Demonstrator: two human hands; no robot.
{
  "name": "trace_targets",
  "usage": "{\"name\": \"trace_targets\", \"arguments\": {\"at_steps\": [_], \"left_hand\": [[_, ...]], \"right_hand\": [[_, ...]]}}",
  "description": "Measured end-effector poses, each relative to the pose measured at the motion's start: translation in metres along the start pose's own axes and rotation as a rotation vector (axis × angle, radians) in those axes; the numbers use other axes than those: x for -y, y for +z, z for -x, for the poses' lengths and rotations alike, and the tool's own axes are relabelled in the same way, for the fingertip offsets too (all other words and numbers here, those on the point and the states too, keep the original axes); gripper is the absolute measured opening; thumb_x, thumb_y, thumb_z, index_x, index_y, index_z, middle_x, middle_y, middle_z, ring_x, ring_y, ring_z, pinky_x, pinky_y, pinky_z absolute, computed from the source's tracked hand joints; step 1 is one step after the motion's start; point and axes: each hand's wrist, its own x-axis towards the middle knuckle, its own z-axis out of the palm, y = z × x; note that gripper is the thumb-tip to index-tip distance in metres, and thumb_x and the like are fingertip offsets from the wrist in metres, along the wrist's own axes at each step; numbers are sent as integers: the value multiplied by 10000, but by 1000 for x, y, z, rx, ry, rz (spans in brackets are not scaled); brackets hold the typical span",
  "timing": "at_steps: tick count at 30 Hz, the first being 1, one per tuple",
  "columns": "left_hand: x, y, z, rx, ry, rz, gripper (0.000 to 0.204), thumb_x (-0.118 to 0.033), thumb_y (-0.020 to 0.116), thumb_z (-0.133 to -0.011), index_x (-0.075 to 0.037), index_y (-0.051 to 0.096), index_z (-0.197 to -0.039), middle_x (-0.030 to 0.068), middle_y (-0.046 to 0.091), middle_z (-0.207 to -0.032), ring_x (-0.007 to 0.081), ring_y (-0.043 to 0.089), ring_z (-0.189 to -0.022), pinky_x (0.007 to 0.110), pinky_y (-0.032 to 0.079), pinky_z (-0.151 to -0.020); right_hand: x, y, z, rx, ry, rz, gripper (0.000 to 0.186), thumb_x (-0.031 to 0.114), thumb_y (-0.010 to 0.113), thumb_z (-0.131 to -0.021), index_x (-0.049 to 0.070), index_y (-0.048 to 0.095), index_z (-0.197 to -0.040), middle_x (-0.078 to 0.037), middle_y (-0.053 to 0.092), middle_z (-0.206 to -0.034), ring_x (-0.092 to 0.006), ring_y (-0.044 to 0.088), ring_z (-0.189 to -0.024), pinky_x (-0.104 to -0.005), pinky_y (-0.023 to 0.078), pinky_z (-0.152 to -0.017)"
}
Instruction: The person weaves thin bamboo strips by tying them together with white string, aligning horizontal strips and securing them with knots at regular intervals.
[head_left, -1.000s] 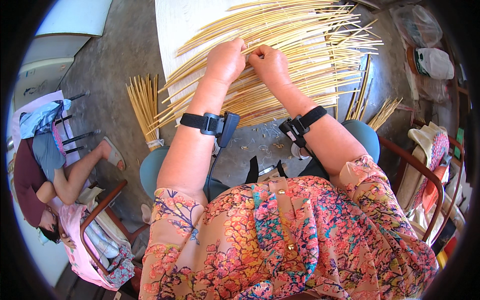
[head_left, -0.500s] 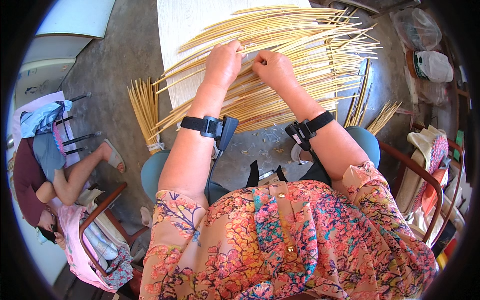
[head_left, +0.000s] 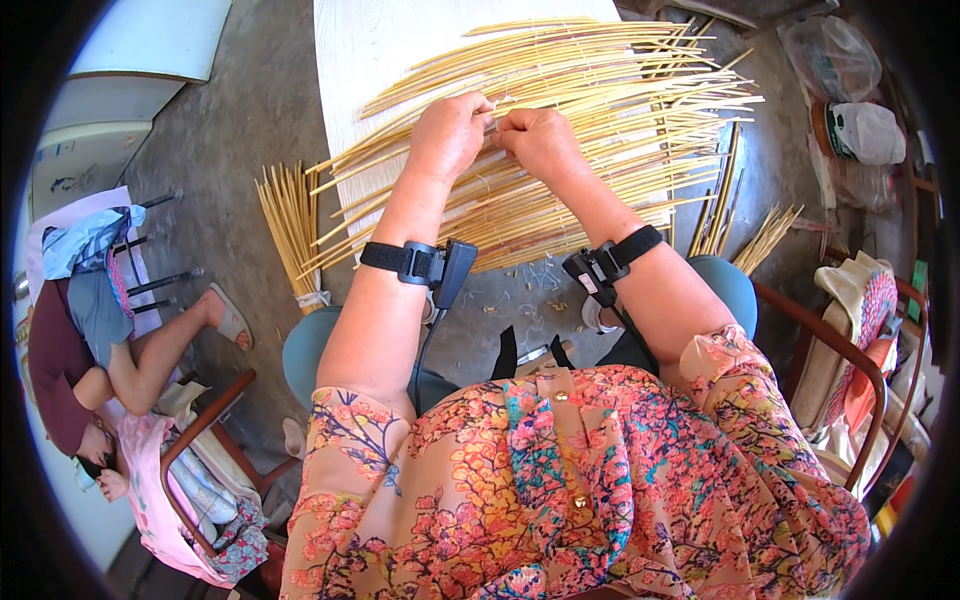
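A mat of thin yellow sticks (head_left: 600,75), joined by rows of fine white string, lies across a pale wood-grain board (head_left: 350,60). Over its middle, my left hand (head_left: 447,135) is closed in a pinch, with a bit of white string (head_left: 504,101) at its fingertips. Close beside it, my right hand (head_left: 540,143) has its fingers curled and pressed together; what they hold is hidden. The two hands' fingertips nearly meet above the sticks. Black straps with small dark devices sit round both forearms.
Bundles of sticks stand at the left (head_left: 288,235) and right (head_left: 768,238) of the board. String scraps (head_left: 540,275) litter the floor by my knees. Another person (head_left: 65,370) is at the far left, near a wooden-armed chair (head_left: 215,405). Plastic bags (head_left: 865,130) lie at the right.
My right hand has moved slightly left, bringing its fingertips closer to the left hand's. Both hands and the mat appear slightly lower in the view.
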Motion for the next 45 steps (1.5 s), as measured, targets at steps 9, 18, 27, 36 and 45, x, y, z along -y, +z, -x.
{"name": "trace_targets", "arguments": {"at_steps": [9, 18, 27, 36, 45], "left_hand": [[6, -1, 4, -31, 30, -58, 115, -143, 639, -771, -68, 651, -857, 127, 652, -792, 285, 623, -731, 343, 480, -654], [1, 0, 8, -46, 63, -99, 173, -136, 640, -756, -153, 692, -920, 111, 656, -776, 283, 622, -715, 353, 489, -655], [-3, 3, 14, -150, 197, -187, 199, -118, 630, -751, -223, 710, -899, 49, 645, -712, 240, 541, -693, 344, 471, -635], [5, 4, 4, -95, 12, -87, 126, -179, 651, -748, -140, 685, -863, 110, 650, -762, 288, 617, -750, 379, 482, -633], [5, 11, 1, -39, -13, -102, 134, -184, 555, -763, -110, 664, -788, 122, 654, -752, 312, 622, -739, 424, 480, -657]], "right_hand": [[37, -46, -5, 298, 24, 103, 227, 144, 590, -776, 33, 670, -957, -76, 647, -688, -123, 570, -528, -270, 481, -503], [38, -23, -36, -80, -27, 470, 331, 375, 577, -783, 69, 702, -796, -186, 653, -809, -338, 631, -791, -401, 501, -723], [47, -15, -57, 106, 122, 774, 304, 226, 659, -685, 59, 685, -938, -181, 656, -953, -312, 632, -929, -374, 506, -792], [47, -31, -51, -136, -216, 395, 207, 219, 616, -794, 17, 649, -829, -141, 666, -833, -268, 648, -730, -363, 524, -662], [73, -71, 7, -9, -75, -326, 165, 195, 551, -897, 42, 592, -850, -9, 583, -698, -59, 529, -578, -192, 448, -522]]}}
